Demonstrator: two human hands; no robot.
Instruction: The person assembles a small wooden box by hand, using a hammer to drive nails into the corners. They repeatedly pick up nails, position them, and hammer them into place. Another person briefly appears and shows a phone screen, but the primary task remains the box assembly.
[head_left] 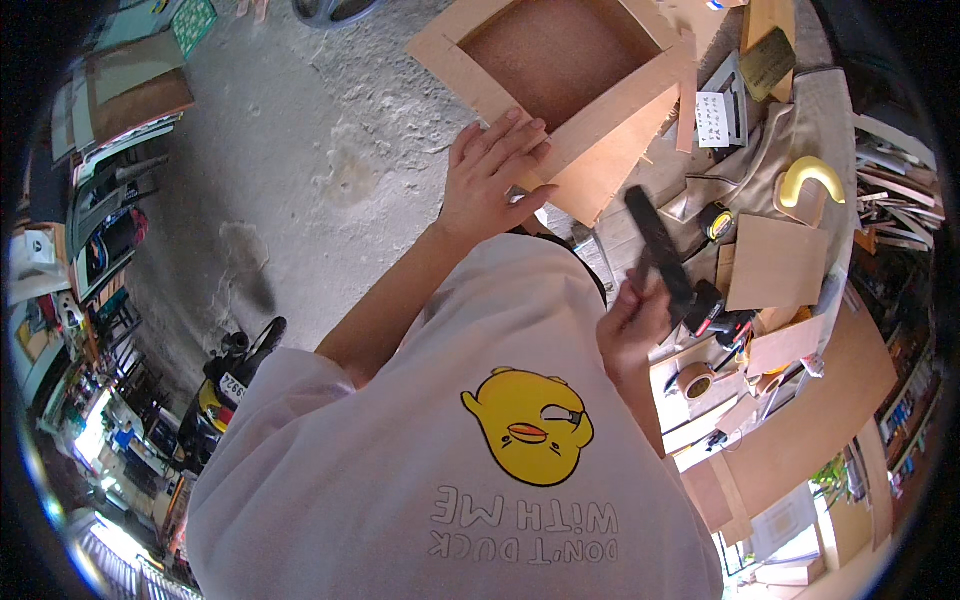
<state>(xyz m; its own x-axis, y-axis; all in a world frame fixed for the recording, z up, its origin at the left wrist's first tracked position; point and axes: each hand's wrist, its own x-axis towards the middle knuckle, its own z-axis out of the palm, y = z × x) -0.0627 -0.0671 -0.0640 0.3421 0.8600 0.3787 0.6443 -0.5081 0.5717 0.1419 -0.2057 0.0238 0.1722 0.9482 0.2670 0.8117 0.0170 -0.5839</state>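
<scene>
A tan wooden frame point(608, 135) with a brown recessed panel point(560, 60) lies at the top, set at an angle on a light plywood sheet point(592, 188). My left hand point(495, 178) rests on the frame's near left corner, its fingers stretched out over the edge. To the right, my right hand point(640, 318) is closed around a long black bar-shaped tool point(658, 240). The tool is somewhat blurred, so its exact kind does not show. It points up toward the plywood and stays apart from it.
On the right lie a tape measure point(716, 220), a yellow curved object point(812, 182), a square board point(776, 263), a cordless power tool point(712, 315) and a tape roll point(695, 381). Stacked boards point(125, 95) and a motorbike point(215, 395) stand left on the concrete floor point(300, 180).
</scene>
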